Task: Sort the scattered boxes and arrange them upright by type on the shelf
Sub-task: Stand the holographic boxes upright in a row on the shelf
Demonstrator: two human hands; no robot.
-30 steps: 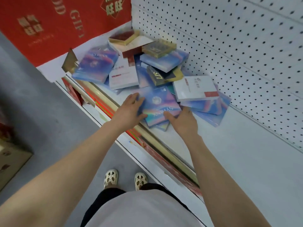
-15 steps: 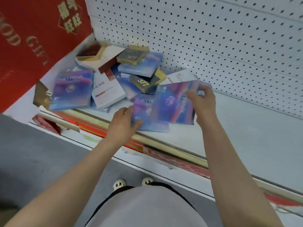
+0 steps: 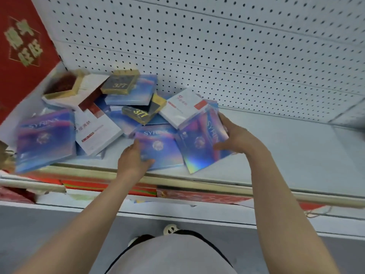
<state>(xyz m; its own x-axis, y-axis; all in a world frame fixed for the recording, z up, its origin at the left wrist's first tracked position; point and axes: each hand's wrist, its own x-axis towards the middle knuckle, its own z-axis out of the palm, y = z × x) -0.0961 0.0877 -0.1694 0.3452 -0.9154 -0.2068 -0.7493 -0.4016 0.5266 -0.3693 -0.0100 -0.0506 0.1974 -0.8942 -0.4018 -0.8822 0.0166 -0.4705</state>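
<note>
two glossy flat holographic boxes (image 3: 201,139)

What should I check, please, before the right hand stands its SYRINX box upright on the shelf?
1. Right hand grips the tilted SYRINX box: ok.
2. Left hand holds the flat SYRINX box by its near-left corner: ok.
3. Free shelf surface to the right of the pile: ok.
4. Held box clear of the white box behind it: cannot tell; they overlap in view.
5. Boxes sorted by type: not ok; the 377 box and others lie mixed.
</note>
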